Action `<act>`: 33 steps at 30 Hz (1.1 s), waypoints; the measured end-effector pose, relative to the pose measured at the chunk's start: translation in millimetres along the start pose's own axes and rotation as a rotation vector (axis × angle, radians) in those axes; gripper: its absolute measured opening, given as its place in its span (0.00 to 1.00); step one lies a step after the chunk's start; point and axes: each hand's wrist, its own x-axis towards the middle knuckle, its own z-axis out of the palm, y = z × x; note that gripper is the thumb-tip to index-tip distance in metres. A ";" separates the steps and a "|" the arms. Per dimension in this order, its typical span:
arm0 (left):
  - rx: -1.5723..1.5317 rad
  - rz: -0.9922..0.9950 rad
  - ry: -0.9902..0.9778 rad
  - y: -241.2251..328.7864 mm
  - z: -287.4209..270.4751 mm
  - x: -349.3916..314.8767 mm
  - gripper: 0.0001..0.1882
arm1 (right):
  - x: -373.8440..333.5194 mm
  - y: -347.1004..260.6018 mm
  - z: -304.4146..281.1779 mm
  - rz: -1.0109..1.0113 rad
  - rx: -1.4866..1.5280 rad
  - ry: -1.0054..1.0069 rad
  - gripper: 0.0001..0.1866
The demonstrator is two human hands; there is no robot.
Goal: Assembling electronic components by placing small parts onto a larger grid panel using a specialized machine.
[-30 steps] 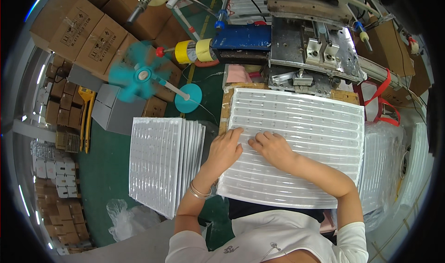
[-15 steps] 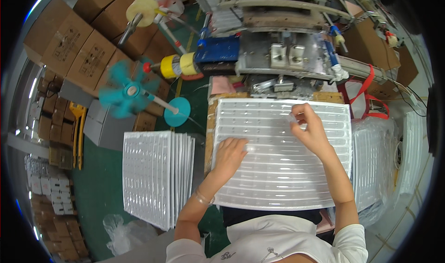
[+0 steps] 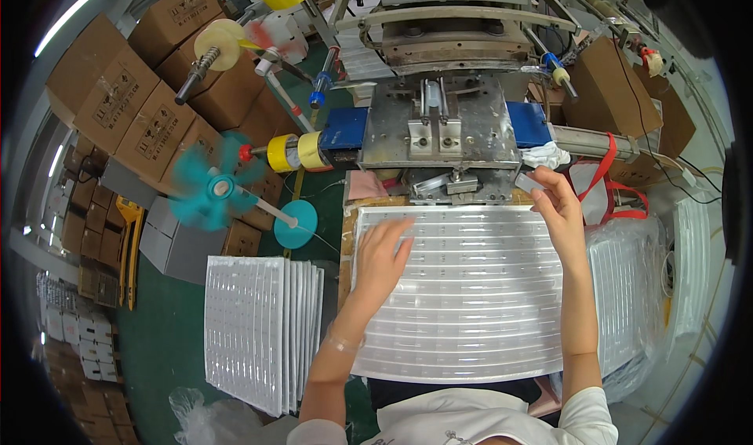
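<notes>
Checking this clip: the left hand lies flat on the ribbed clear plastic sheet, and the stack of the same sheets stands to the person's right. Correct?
Not quite. The head view shows the stack of sheets on the person's left, not the right. The rest holds: the left hand lies flat on the ribbed clear plastic sheet.

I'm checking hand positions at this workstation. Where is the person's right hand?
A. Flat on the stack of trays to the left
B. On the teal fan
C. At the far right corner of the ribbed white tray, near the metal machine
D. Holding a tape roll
C: the right hand is raised at the far right corner of the ribbed white tray, just below the metal machine, pinching a small pale piece.
</notes>
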 end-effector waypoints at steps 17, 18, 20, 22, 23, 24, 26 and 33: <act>-0.389 -0.214 0.189 2.7 -10.3 53.9 0.12 | 106.9 -16.3 60.3 -0.640 -1.000 0.115 0.10; -0.569 -0.406 0.190 -9.6 -23.4 31.1 0.10 | 114.8 -12.9 65.0 -0.634 -0.991 0.144 0.11; -0.946 -0.719 0.254 -27.3 -46.2 -17.3 0.08 | 121.3 -5.3 67.3 -0.681 -0.986 0.190 0.12; -1.146 -0.889 0.306 -38.0 -59.6 -55.8 0.08 | 126.4 -0.6 64.9 -0.682 -0.955 0.181 0.16; -1.167 -0.923 0.284 -40.4 -62.9 -72.3 0.08 | 126.0 2.3 65.1 -0.704 -0.946 0.163 0.16; -1.165 -1.012 0.273 -40.8 -62.7 -84.8 0.08 | 125.4 3.9 63.7 -0.651 -0.851 0.138 0.18; -0.812 -0.799 0.140 -32.9 -53.7 -102.4 0.08 | 120.4 5.9 60.6 -0.540 -0.694 0.093 0.23; 0.214 -0.143 -0.176 -18.8 -22.5 -99.8 0.12 | 80.1 -0.5 40.5 -0.586 -0.584 0.123 0.17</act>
